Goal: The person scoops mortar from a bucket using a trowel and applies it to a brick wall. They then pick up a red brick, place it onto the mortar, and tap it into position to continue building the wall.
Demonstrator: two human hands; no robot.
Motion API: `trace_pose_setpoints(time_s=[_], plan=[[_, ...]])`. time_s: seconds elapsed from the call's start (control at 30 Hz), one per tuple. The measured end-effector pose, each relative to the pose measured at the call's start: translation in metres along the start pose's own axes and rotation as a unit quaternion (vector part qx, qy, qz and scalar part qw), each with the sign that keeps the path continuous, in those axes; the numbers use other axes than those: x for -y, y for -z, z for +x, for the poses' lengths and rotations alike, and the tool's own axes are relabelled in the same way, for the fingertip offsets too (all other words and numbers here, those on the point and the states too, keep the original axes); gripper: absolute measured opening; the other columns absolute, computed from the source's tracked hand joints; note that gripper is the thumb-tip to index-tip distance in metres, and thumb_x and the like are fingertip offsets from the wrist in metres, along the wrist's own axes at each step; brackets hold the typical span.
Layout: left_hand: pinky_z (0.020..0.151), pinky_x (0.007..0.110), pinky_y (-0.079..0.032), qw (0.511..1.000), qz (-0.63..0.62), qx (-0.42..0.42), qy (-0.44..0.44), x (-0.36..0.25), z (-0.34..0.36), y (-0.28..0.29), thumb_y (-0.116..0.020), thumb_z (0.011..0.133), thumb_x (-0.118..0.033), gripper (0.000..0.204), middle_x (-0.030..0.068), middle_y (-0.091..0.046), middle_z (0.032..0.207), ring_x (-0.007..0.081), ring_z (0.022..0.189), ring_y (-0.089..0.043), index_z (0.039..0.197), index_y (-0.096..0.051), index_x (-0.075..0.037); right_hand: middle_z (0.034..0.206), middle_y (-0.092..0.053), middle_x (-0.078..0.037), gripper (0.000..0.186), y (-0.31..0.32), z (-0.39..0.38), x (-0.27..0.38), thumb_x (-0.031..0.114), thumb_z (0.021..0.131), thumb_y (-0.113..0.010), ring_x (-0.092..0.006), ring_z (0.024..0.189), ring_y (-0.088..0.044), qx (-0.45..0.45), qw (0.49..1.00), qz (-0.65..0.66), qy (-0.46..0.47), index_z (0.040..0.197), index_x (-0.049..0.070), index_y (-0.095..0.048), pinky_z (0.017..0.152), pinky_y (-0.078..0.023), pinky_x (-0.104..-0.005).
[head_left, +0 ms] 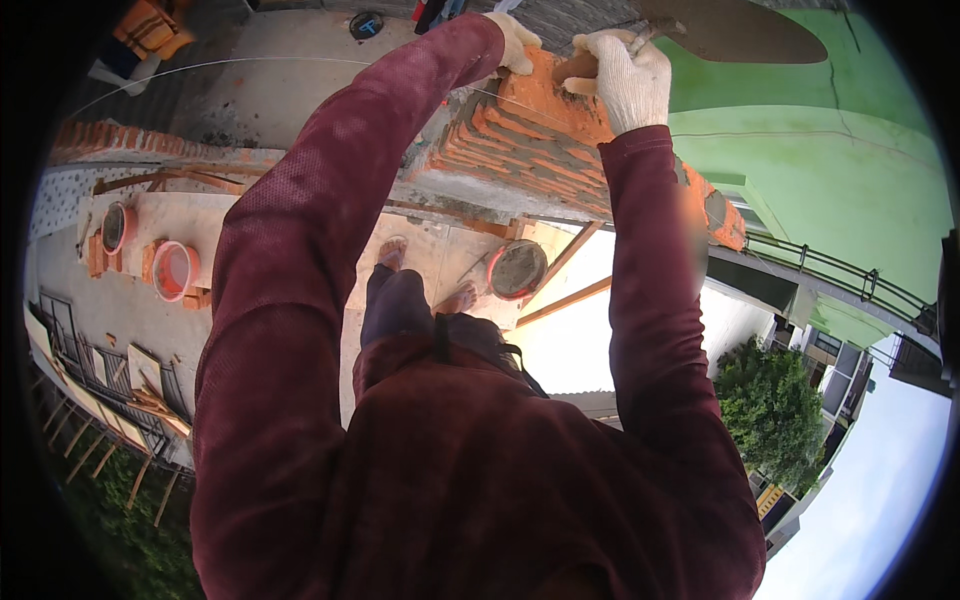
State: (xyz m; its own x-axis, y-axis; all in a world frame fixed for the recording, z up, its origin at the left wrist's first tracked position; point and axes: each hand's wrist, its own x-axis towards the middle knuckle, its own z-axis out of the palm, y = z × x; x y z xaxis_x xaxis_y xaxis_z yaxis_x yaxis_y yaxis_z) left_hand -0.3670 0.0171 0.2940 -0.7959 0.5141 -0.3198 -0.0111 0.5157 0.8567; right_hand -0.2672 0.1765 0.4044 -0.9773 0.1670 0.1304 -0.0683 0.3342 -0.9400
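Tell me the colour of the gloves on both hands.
White knit gloves on the left hand and right hand, seen best in the head view.

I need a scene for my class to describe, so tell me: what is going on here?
A person in a dark red long-sleeved top and white work gloves is laying bricks on top of a brick wall. The left hand rests on the top orange brick, while the right hand holds a trowel above it. A bucket of mortar stands on the platform near the person's bare feet.
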Motion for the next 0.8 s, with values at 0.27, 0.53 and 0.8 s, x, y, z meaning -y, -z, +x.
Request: trace_pose_setpoints(time_s=[0.27,0.53,0.8], plan=[[0.079,0.034,-0.059,1.0,0.015,-0.026,-0.009,0.005,0.006,-0.005,-0.079,0.092,-0.008,0.064,0.0077,-0.077,0.117,0.0162,0.089,-0.07,0.152,-0.06,-0.018,0.075,-0.074,-0.014,0.026,-0.002,0.015,-0.012,0.021,0.087,-0.07,-0.02,0.062,-0.073,0.02,0.998,-0.029,-0.049,0.092,-0.004,-0.075,0.055,-0.057,-0.0298],[0.091,0.038,-0.057,0.996,-0.057,0.023,-0.072,0.046,0.037,-0.003,-0.084,0.083,-0.015,0.064,0.0164,-0.078,0.119,0.0233,0.101,-0.073,0.145,-0.066,-0.011,0.091,-0.077,-0.017,0.02,0.011,0.02,-0.02,0.013,0.09,-0.072,-0.0244,0.073,-0.077,0.026,1.0,-0.01,-0.004,0.094,-0.006,-0.077,0.064,-0.067,-0.034],[0.095,0.035,-0.056,0.994,-0.014,-0.006,-0.105,0.043,0.026,-0.013,-0.085,0.08,-0.017,0.069,0.017,-0.076,0.125,0.023,0.108,-0.073,0.145,-0.065,-0.008,0.081,-0.071,-0.009,0.016,0.031,0.012,-0.024,0.014,0.096,-0.069,-0.0183,0.069,-0.072,0.045,0.996,-0.004,-0.079,0.099,-0.002,-0.071,0.058,-0.06,-0.032]])
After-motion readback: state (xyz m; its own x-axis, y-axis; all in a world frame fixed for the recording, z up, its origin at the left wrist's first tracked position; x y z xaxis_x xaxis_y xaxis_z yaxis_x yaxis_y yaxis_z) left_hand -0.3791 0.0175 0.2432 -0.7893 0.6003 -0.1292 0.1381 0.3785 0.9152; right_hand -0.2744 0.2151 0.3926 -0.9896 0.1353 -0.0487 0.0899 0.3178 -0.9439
